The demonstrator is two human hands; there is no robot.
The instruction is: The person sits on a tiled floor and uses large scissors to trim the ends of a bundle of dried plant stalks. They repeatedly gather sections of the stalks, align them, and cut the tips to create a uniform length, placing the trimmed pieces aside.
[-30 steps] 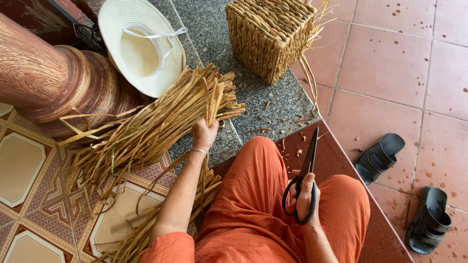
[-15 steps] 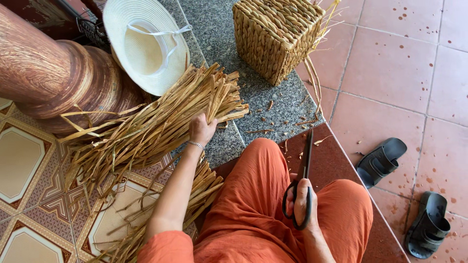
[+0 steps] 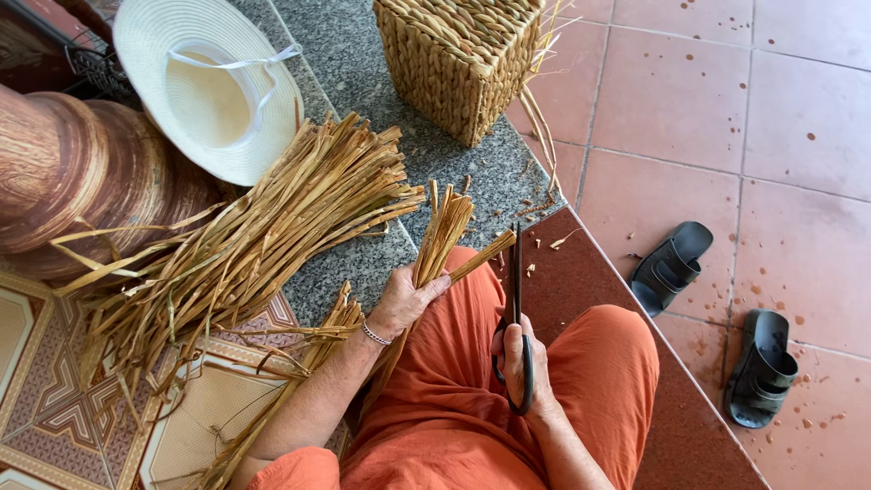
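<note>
Speckled granite step (image 3: 472,181) — dry straw strips (image 3: 445,231), black scissors (image 3: 517,318)

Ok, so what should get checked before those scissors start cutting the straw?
1. Left hand grips the straw bunch: ok.
2. Right hand holds the scissors: ok.
3. Blades shut, pointing away from the body: ok.
4. Left fingers clear of the blades: ok, they are apart.
5. Bunch ends even: not ok, one strand sticks out sideways.
6. Blades sharp: cannot tell.
</note>
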